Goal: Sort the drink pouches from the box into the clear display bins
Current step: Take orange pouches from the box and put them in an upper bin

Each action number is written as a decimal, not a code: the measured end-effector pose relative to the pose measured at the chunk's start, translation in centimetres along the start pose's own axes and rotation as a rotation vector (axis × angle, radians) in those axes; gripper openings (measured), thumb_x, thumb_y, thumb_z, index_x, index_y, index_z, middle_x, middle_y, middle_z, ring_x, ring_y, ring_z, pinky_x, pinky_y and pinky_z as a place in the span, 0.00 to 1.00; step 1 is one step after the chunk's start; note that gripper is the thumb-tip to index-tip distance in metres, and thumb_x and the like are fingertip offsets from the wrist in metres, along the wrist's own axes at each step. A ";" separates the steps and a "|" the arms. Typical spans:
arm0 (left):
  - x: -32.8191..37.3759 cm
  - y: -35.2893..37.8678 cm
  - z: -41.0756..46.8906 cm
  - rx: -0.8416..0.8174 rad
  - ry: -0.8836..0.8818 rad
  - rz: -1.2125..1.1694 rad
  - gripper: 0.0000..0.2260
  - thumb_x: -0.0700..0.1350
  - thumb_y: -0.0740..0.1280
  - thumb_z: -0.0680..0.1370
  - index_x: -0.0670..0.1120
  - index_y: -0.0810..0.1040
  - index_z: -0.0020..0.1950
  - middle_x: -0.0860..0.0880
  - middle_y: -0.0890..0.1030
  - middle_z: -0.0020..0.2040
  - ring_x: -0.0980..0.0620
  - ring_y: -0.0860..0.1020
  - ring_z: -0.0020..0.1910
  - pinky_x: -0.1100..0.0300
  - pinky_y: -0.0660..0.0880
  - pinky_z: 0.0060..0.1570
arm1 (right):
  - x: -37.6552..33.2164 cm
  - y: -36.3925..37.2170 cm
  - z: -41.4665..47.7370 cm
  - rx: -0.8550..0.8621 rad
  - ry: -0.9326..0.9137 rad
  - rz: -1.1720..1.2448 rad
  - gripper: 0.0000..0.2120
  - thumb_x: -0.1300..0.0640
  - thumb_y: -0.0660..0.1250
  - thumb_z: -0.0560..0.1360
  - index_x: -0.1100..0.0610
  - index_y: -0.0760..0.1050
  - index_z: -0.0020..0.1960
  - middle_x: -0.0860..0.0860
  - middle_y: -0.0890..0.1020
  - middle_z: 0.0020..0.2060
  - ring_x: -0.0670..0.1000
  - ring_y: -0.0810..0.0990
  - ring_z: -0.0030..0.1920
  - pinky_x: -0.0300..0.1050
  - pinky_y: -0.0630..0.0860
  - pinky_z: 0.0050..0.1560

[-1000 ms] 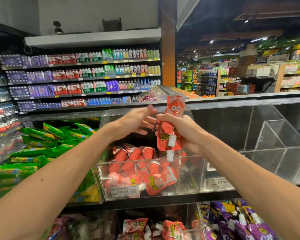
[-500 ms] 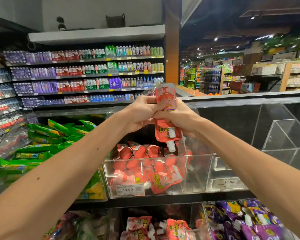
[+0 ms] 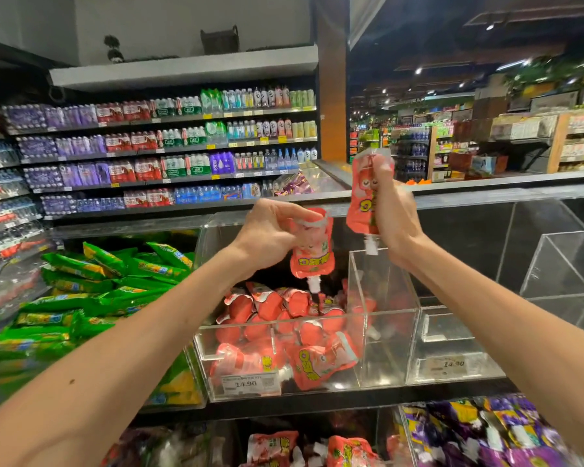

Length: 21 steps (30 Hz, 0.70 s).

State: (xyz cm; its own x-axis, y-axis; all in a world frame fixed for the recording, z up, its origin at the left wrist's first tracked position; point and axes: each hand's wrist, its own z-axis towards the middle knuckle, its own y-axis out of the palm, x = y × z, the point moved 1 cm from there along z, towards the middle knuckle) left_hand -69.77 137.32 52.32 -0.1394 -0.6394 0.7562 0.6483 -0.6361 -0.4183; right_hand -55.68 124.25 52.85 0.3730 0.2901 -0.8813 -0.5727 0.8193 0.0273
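A pink drink pouch in each hand, I work above the clear display bins of a supermarket aisle. My left hand (image 3: 270, 237) has its fingers curled round the top end of one pouch (image 3: 312, 254), letting it hang spout-down right over the heap of matching pink pouches (image 3: 284, 311) in the centre bin (image 3: 388, 352). Held that way, I judge, it can simply be let go to fall among its own kind. My right hand (image 3: 393, 217), higher and apart from the left, has its fingers closed round the middle of a second pouch (image 3: 363, 193), crumpling it, spout down too, above the bin's right-hand side; it looks to be waiting its turn. The two are held apart, probably so that each drops singly. Sorting goes by colour: green packets (image 3: 108, 274) fill the bin to the left, purple pouches (image 3: 486, 429) lie in the lower bin at right, and the right-hand bin (image 3: 452, 332) beside the pink one carries a price tag (image 3: 454, 364). The box the pouches come from is out of my view. The centre bin looks roughly half full.
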 end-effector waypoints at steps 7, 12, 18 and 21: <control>-4.0 3.6 1.2 -0.345 0.168 0.556 0.13 0.30 0.75 0.68 0.43 0.87 0.48 0.52 0.83 0.57 0.56 0.82 0.53 0.64 0.78 0.54 | 0.6 -0.5 0.0 -0.246 -0.094 -0.014 0.14 0.42 0.54 0.83 0.49 0.73 0.56 0.49 0.84 0.47 0.47 0.85 0.46 0.49 0.82 0.50; -6.2 4.4 1.9 -0.590 0.113 0.817 0.12 0.36 0.73 0.70 0.51 0.86 0.49 0.52 0.85 0.53 0.55 0.82 0.53 0.59 0.77 0.55 | 0.8 -2.0 0.4 -0.447 -0.199 -0.217 0.13 0.50 0.63 0.81 0.52 0.68 0.64 0.50 0.83 0.54 0.47 0.83 0.54 0.50 0.80 0.57; -5.6 3.4 2.6 -0.689 -0.224 0.636 0.06 0.43 0.69 0.74 0.51 0.86 0.42 0.52 0.86 0.51 0.57 0.82 0.51 0.59 0.77 0.56 | 1.6 -1.8 1.2 -0.596 -0.359 -0.577 0.19 0.52 0.72 0.76 0.53 0.71 0.65 0.51 0.80 0.57 0.50 0.80 0.57 0.53 0.78 0.58; -6.7 2.5 2.1 -0.600 -0.283 0.443 0.07 0.40 0.63 0.79 0.46 0.81 0.51 0.47 0.86 0.51 0.57 0.82 0.46 0.59 0.77 0.56 | 1.7 -1.2 1.9 -0.611 -0.408 -0.798 0.25 0.46 0.74 0.72 0.53 0.74 0.66 0.50 0.75 0.55 0.51 0.75 0.54 0.48 0.75 0.53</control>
State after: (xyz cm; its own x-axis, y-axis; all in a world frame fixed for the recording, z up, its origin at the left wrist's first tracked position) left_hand -65.60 140.90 47.27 0.2849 -0.8041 0.5218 0.0745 -0.5241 -0.8484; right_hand -52.97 124.72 52.22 0.9491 0.0178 -0.3144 -0.2819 0.4930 -0.8231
